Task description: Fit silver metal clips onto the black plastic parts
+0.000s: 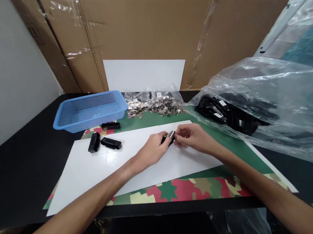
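Left grip pinches one black-and-silver piece; right grip's closure indeterminable. Apparently finished: three black pieces toward surface's left edge; pending: bagged black parts toward right edge.

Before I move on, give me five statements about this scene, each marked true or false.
1. The basket is blue. True.
2. The left hand is in the basket. False: the left hand holds a small piece above the flat sheet.
3. Black parts lie in the clear bag. True.
4. The right hand rests on the clear bag. False: the right hand is at the small piece.
5. Three black blocks lie left of the left hand. True.
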`<state>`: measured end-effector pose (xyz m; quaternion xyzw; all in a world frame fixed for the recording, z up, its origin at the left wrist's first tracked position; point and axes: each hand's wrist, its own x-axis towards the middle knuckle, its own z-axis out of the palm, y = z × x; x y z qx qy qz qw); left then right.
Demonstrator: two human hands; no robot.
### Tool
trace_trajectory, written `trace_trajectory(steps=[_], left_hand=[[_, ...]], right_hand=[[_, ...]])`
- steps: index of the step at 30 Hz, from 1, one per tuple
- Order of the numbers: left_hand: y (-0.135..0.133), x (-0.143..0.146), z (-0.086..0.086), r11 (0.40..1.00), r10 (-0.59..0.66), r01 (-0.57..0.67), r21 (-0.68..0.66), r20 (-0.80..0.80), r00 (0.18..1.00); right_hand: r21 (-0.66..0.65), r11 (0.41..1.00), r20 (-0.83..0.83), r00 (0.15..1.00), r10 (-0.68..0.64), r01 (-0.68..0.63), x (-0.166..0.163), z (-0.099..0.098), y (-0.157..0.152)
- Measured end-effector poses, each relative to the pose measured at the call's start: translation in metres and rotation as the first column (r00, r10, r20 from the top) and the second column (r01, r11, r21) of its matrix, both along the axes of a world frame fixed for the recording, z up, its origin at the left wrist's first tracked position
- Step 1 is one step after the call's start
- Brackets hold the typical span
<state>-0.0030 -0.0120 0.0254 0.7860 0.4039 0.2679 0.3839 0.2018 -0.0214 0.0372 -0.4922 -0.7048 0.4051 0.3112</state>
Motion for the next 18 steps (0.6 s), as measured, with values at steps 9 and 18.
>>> trace_trajectory(steps=[9,18], left_hand=[[0.0005,-0.0035,-0.0003,0.998,-0.064,0.064,-0.001,0.025,0.998],[0.0002,-0.0031,0.0011,0.997,-0.072,0.072,-0.018,0.011,0.997]], right_hand=[[-0.031,0.999,-0.029,0.999,0.026,-0.026,0.0025,0.0011,0.001],[-0.085,0.995,-0.076,0.996,0.04,-0.047,0.0028,0.0002,0.0025]])
